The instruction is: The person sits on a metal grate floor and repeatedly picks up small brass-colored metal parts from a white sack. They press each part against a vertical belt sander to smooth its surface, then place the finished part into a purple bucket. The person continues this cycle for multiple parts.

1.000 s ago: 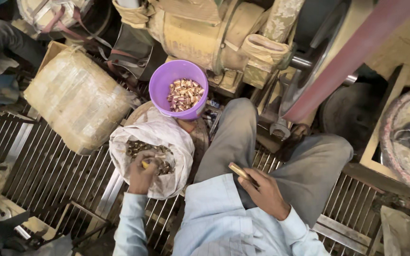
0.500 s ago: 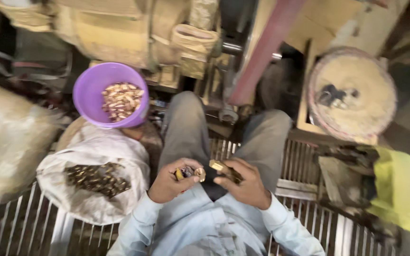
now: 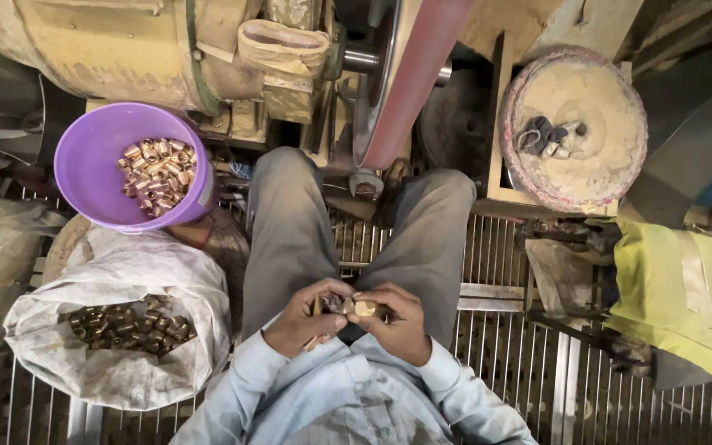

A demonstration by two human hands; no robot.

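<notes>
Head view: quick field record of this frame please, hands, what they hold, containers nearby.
left hand: in the lap, fingers closed around a small brass-coloured piece
right hand: meets the left, fingertips on the same piece
purple bowl: front left, holds shiny copper-coloured fittings
white sack: left of the lap, open, holds darker fittings
round tray: front right, sandy powder with a few small parts
belt: red, straight ahead between the knees
floor: metal grating

Purple bowl (image 3: 92, 177): smooth plastic. Fittings (image 3: 156, 171) in it: shiny brass, prob. Sack (image 3: 117, 371): woven, matt. Floor grate (image 3: 521, 330): dull metal.
</notes>
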